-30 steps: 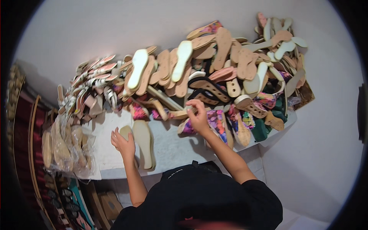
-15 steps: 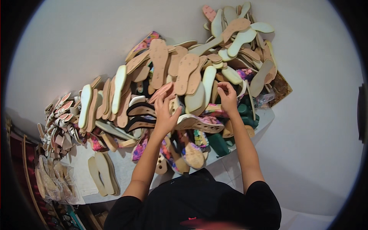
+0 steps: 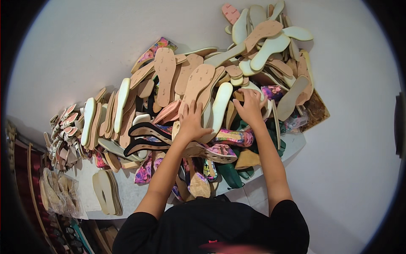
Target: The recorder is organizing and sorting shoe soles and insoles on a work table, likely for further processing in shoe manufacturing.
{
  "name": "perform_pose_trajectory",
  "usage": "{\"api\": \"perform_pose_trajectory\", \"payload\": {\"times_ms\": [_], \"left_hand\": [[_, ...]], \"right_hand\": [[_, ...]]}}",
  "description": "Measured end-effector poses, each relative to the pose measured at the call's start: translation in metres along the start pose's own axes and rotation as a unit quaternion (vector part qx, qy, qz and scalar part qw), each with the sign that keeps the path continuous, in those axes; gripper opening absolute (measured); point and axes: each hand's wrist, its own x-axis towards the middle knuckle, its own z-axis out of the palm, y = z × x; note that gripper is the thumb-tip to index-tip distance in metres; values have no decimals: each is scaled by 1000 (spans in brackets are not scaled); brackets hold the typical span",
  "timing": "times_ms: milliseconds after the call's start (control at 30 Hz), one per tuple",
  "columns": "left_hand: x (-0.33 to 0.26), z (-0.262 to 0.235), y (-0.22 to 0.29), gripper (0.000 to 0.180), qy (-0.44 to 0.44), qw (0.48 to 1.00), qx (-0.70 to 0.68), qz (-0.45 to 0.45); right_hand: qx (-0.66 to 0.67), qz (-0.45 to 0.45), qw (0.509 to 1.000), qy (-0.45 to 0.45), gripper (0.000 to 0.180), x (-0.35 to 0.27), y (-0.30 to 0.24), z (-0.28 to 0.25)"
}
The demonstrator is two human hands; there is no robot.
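My left hand point(image 3: 195, 123), fingers spread, lies over the lower end of a tan insole point(image 3: 198, 84) in the middle of a big heap of shoe parts. By its thumb leans a long white insole point(image 3: 222, 108). To the right, my right hand point(image 3: 250, 109) reaches into the heap with bent, parted fingers, against pale insole pieces; its fingertips are partly hidden. I see nothing held in either hand. Below my left hand lie a flowered wedge sole point(image 3: 218, 153) with a row of holes and curved black-edged soles point(image 3: 146, 146). A pink insole piece point(image 3: 168, 113) sits to its left.
More insoles pile up at the back right, beside a brown board point(image 3: 316, 111). White sandals point(image 3: 63, 137) heap at the far left. A stack of beige insoles point(image 3: 106, 192) and plastic-wrapped soles point(image 3: 59, 194) lie near the table's point(image 3: 135, 182) front edge. Green wedges point(image 3: 228, 174) lie low in front.
My left hand has moved right, from the pink piece onto the tan insole, its fingers now spread. My right hand has come down lower into the heap. The view has shifted slightly.
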Motion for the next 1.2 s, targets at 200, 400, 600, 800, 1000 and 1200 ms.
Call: {"api": "perform_pose_trajectory", "payload": {"times_ms": [200,400,600,800,1000,1200], "left_hand": [[-5,-15,-26,39,126,947,-294,-14],[-18,-24,-38,23,177,935,-305,-37],[-50,-30,-32,22,222,916,-328,-63],[-81,-60,-65,22,393,798,-449,-80],[-101,-54,-147,27,447,626,-635,-74],[-118,-44,-164,30,460,612,-636,-99]], "right_hand": [[30,56,995,-82,59,26,-33,24],[34,72,996,-45,65,29,-46,37],[179,90,980,-5,43,35,-26,23],[316,104,939,93,25,43,-4,-1],[347,78,908,221,23,55,10,-16],[643,233,711,163,32,57,-25,-18]]}}
